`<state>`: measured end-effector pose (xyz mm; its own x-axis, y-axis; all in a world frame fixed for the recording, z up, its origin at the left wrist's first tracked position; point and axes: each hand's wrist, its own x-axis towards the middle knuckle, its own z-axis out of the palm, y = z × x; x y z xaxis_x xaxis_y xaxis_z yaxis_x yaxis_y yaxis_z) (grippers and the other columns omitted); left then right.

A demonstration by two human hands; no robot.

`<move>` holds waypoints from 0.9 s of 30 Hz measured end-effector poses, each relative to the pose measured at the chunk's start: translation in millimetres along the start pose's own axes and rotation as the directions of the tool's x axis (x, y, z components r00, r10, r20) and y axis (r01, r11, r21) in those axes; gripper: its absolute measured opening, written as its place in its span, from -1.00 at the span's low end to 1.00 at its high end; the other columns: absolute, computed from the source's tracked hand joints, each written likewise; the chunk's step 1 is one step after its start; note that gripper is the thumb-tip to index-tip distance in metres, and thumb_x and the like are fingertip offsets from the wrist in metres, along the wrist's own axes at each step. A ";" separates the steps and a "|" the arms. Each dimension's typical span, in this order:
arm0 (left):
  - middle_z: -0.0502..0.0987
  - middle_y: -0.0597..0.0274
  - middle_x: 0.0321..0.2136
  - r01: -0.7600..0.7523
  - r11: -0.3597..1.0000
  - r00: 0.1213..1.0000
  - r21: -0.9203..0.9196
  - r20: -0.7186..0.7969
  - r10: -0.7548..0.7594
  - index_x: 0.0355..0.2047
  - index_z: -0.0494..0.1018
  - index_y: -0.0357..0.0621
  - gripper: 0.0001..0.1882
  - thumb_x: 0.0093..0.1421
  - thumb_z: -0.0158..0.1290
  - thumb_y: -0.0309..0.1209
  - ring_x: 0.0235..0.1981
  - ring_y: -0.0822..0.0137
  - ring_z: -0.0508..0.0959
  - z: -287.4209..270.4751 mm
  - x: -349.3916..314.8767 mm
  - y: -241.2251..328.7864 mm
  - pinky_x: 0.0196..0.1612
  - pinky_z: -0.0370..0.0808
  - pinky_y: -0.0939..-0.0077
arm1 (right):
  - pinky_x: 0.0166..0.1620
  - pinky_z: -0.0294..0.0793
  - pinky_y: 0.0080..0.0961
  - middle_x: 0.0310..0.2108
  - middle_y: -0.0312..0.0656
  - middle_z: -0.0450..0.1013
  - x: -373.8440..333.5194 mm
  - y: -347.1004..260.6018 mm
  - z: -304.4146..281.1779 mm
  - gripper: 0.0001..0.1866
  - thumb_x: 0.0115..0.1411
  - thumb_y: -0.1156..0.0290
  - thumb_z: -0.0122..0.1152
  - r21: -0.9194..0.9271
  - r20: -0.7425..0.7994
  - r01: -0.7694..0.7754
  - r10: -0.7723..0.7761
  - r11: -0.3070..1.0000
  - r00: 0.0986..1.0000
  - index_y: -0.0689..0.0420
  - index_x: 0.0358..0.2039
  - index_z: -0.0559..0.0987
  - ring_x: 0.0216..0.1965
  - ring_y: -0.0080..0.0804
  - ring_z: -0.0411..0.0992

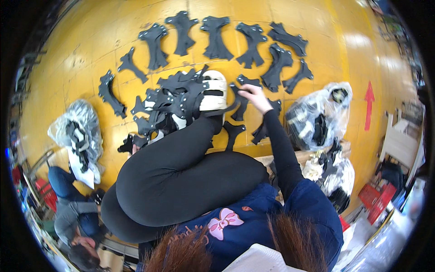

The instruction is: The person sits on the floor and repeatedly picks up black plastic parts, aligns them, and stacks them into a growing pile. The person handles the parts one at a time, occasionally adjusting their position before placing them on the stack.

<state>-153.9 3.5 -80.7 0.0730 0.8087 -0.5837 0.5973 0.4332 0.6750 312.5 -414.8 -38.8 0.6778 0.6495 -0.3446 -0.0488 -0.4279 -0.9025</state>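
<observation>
My right hand (pixel 254 97) reaches out right of my foot, fingers bent together at the edge of a flat black forked piece (pixel 239 103) with small pale dots at its end. Another black piece (pixel 249 81) lies just beyond the fingertips. Mostly hidden behind my knee, my left hand (pixel 134 149) shows only its fingertips, beside a small black piece (pixel 125 143). Between the hands is a loose heap of similar black pieces (pixel 172 97). My foot, in a cream sandal (pixel 214 92) with dark straps, is against the heap's right side.
More black pieces (pixel 216 38) lie spaced in an arc on the yellow floor (pixel 90 59). Clear plastic bags with dark parts stand at left (pixel 86 127) and right (pixel 319 115). A seated person (pixel 77 208) is at lower left. A red arrow (pixel 369 106) marks the floor.
</observation>
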 end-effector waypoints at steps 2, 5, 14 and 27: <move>0.41 0.40 -0.72 0.012 0.999 1.000 -0.035 0.001 -0.012 -0.54 0.51 -0.15 -0.69 0.21 0.22 -0.20 -0.74 0.60 0.30 0.4 -4.7 -2.6 -0.69 0.11 0.63 | -0.09 0.43 -0.50 -0.30 -0.22 0.59 -0.7 16.5 -20.1 -0.76 0.15 0.36 0.29 -0.047 -0.074 -0.022 0.018 0.999 0.997 0.26 -0.25 0.60 -0.22 -0.45 0.51; 0.41 0.40 -0.72 0.000 0.998 1.000 -0.066 -0.011 0.000 -0.53 0.52 -0.16 -0.69 0.21 0.22 -0.20 -0.74 0.61 0.29 0.3 -18.0 2.7 -0.69 0.10 0.64 | -0.10 0.45 -0.47 -0.31 -0.13 0.56 4.4 41.2 -36.9 -0.76 0.13 0.35 0.31 -0.244 -0.210 -0.130 0.079 0.961 0.975 0.23 -0.24 0.64 -0.22 -0.32 0.53; 0.40 0.42 -0.75 0.011 0.996 1.000 -0.089 -0.005 -0.011 -0.50 0.53 -0.12 -0.71 0.26 0.14 -0.20 -0.77 0.61 0.26 11.5 -43.3 27.7 -0.68 0.06 0.67 | 0.04 0.37 -0.32 -0.15 -0.07 0.48 27.2 37.8 -17.7 -0.75 0.09 0.42 0.30 -0.637 -0.451 -0.166 -0.189 0.753 0.873 0.10 -0.18 0.64 -0.05 -0.12 0.41; 0.37 0.37 -0.81 0.020 0.997 0.996 -0.074 -0.084 -0.026 -0.51 0.52 -0.18 -0.69 0.28 0.09 -0.23 -0.83 0.58 0.24 12.0 -53.9 28.3 -0.72 0.02 0.64 | 0.03 0.39 -0.40 -0.19 -0.18 0.51 92.6 -50.0 89.8 -0.85 0.20 0.46 0.18 -0.411 -0.104 0.213 -0.278 0.886 0.955 0.12 -0.23 0.63 -0.07 -0.23 0.45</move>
<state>-131.3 -32.7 -35.5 -0.0094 0.8276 -0.5612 0.5380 0.4772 0.6948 311.8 -276.8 -48.8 0.7373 0.6736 -0.0515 0.4027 -0.4994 -0.7671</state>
